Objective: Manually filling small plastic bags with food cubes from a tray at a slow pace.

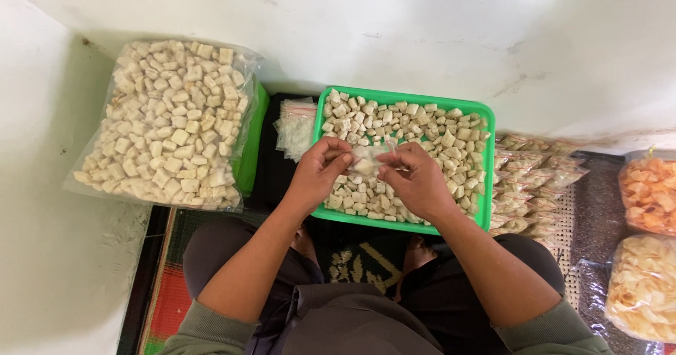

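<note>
A small clear bag (pixel 367 159) of crackers sits above the green tray (pixel 486 186), pinched by the left hand (pixel 320 172) and right hand (pixel 415 179). A big bag (pixel 169 119) lies at ten o'clock; small packs (pixel 528 182) at three.

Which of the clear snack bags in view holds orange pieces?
The bag of orange chips at the far right edge, above the bag of pale yellow chips; the large bag of pale cubes lies left.
</note>
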